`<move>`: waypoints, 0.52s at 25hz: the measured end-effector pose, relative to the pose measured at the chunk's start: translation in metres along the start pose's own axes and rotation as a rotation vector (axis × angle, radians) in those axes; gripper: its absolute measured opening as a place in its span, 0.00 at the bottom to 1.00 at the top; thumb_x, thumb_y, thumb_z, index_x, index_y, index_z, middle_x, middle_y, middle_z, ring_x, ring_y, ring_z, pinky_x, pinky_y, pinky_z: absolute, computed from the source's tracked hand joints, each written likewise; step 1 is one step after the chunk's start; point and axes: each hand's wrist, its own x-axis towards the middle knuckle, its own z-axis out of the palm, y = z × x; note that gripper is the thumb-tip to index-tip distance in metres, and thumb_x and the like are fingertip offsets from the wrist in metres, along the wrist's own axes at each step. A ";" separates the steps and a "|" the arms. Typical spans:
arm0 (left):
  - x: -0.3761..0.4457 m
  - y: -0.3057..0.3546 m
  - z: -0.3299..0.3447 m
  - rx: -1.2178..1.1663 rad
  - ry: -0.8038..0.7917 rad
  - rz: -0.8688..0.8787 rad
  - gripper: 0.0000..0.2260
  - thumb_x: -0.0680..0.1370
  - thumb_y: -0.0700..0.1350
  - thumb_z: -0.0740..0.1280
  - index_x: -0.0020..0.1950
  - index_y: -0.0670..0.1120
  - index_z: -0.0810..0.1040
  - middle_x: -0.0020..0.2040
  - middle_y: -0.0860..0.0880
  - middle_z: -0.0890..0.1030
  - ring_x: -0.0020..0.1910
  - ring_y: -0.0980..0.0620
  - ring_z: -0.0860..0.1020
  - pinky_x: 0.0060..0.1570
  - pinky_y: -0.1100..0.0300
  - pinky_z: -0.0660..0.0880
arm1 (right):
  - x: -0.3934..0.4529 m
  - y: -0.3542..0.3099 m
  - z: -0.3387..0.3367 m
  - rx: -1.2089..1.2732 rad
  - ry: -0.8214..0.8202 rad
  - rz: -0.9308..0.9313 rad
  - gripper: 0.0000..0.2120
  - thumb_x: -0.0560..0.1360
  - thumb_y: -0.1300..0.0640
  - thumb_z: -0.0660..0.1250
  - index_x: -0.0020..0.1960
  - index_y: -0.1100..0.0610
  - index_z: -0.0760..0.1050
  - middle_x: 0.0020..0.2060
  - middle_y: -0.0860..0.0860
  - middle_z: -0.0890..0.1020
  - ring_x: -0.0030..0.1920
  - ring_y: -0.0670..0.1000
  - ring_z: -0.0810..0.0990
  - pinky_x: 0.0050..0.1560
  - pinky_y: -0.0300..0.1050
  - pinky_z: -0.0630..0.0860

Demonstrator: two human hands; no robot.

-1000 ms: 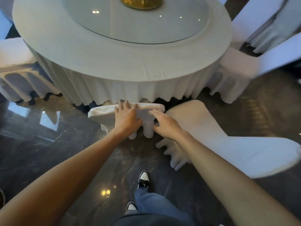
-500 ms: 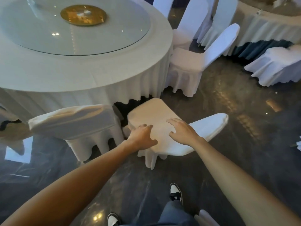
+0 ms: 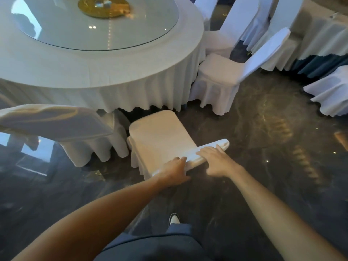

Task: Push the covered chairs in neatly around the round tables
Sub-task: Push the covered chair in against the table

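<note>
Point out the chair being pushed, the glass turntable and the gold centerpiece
chair (image 3: 160, 134), head view, bare seat.
glass turntable (image 3: 62, 31), head view, bare glass left of center.
gold centerpiece (image 3: 103, 6), head view, its middle.

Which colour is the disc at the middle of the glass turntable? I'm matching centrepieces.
Gold, with a shiny patch at its centre: the disc shows in the head view, the only one.
</note>
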 end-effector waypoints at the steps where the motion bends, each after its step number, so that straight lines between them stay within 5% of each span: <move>1: 0.000 0.000 0.005 0.011 0.008 -0.020 0.27 0.74 0.54 0.70 0.70 0.51 0.66 0.61 0.47 0.76 0.54 0.47 0.77 0.56 0.50 0.77 | 0.004 0.006 0.005 -0.081 0.015 -0.030 0.34 0.67 0.62 0.67 0.72 0.49 0.66 0.68 0.48 0.71 0.70 0.52 0.66 0.76 0.59 0.51; 7: 0.004 -0.016 0.020 0.014 0.142 -0.049 0.12 0.77 0.47 0.65 0.60 0.54 0.73 0.56 0.49 0.80 0.52 0.47 0.79 0.53 0.50 0.77 | 0.034 -0.004 0.010 -0.299 0.143 -0.024 0.13 0.70 0.62 0.67 0.54 0.53 0.77 0.50 0.52 0.82 0.52 0.57 0.78 0.60 0.53 0.69; 13: 0.004 -0.054 -0.014 0.040 0.199 -0.105 0.12 0.72 0.44 0.68 0.54 0.54 0.79 0.48 0.53 0.81 0.46 0.50 0.80 0.43 0.57 0.74 | 0.071 -0.037 0.004 -0.242 0.110 -0.063 0.09 0.66 0.60 0.70 0.45 0.53 0.78 0.42 0.51 0.82 0.45 0.56 0.79 0.54 0.51 0.73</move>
